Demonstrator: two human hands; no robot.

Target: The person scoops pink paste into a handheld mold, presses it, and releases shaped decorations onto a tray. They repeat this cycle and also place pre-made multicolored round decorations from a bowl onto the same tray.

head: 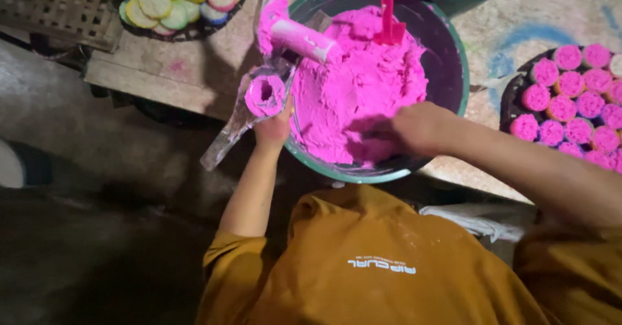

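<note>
Mustard-yellow shirt (382, 266) fills the foreground, both bare arms reaching out from it. Left hand (272, 127) is clamped around a short pink-caked tube mould (264, 95) at the rim of the green basin (461, 72). Right hand (414, 127) presses into the pink dough (363, 85) inside (fingers buried, so I cannot tell their grip). Pink cakes (573, 98) fill a tray at right
</note>
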